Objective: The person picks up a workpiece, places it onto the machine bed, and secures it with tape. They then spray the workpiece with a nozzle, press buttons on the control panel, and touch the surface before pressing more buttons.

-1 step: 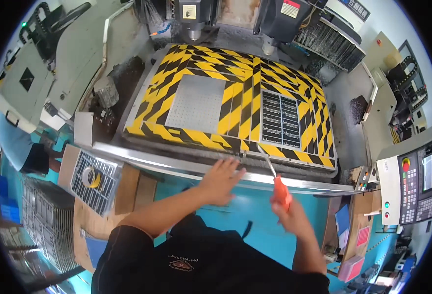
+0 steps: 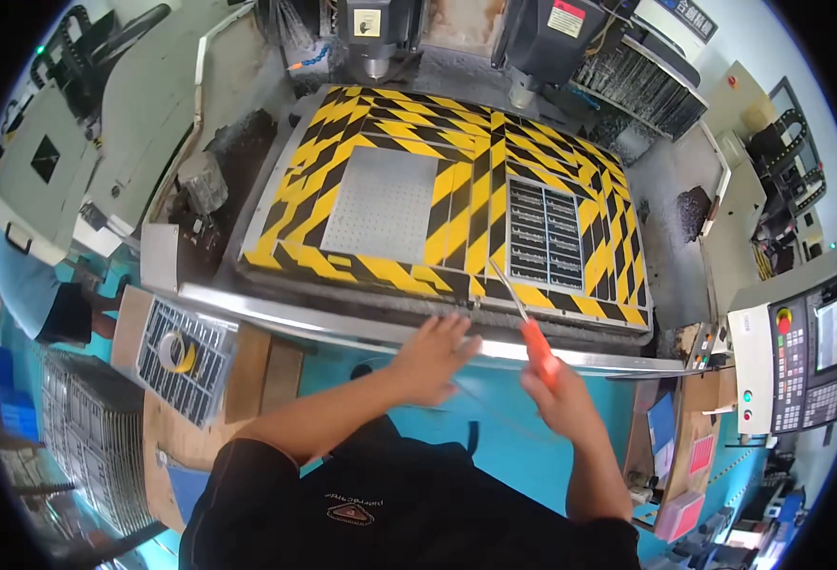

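Observation:
My right hand [image 2: 561, 404] grips a red-orange air blow gun [image 2: 540, 351] with a long thin metal nozzle. The nozzle points away from me, its tip over the striped bed near the lower left corner of a black slotted panel [image 2: 545, 235]. My left hand [image 2: 434, 361] is held with fingers spread and nothing in it, by the machine's metal front edge [image 2: 361, 334]. Yellow-and-black striped tape [image 2: 475, 214] covers the bed around the slotted panel and a grey perforated plate [image 2: 380, 201].
Two spindle heads [image 2: 373, 38] hang behind the bed. A control panel [image 2: 798, 366] stands at right. On a wooden table at left, a tape roll [image 2: 173, 351] lies on a slotted panel [image 2: 186, 380], beside stacked trays [image 2: 95, 437]. Another person [image 2: 34, 294] stands at far left.
The blow gun has shifted slightly away from me and to the left, its tip now further over the striped bed. My left hand has moved slightly right and nearer me.

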### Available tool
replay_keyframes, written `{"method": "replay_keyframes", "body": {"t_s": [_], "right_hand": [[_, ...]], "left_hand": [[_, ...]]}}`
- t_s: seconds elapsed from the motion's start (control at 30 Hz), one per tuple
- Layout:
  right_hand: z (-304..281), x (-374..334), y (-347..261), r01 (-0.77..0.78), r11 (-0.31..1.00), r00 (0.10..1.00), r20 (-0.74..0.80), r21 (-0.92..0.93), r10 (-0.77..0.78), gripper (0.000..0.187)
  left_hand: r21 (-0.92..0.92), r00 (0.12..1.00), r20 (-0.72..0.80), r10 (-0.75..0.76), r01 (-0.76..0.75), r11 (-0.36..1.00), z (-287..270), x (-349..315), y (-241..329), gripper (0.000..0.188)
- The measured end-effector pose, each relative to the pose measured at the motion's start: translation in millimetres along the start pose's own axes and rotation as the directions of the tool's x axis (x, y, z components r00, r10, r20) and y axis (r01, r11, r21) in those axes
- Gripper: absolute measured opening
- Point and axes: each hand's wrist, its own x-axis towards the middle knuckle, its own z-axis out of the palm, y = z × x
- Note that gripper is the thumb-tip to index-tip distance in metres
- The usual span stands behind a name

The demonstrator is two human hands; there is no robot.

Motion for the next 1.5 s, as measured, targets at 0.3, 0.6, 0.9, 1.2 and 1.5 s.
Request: {"method": "replay_keyframes", "body": {"t_s": [0.3,0.6,0.9,1.2,1.5], "right_hand": [[23,273,-84,-0.128,0.861,0.990,-0.118,-0.492,0.080,0.047],[53,164,-42,0.068,0.891,0.983,0.181,-0.449,0.016,0.046],[-129,68,238,0.004,0.981,0.959,-0.278,-0.192,-0.058,0.057],[-105,-26,364,-0.093,0.725,0.745,-0.531,-0.682,-0.404,0.061],[-19,30,279,-0.823,0.551,0.544,0.086,-0.142,0.835,0.055]], "left_hand": [[-0.684,0.998,-0.026,-0.066,0.031,0.729,-31,-115,-115,0.032],[-0.227,-0.321,-0.325,-0.889,0.940,-0.256,29,-408,-167,0.063],[-0.725,-0.534,0.185,-0.825,0.492,-0.481,76,-476,-162,0.070],[-0.955,-0.550,0.287,-0.785,-0.100,-0.279,69,-560,-180,0.026],[-0.896,-0.317,0.078,-0.945,-0.438,0.073,95,-531,-148,0.017]]}}
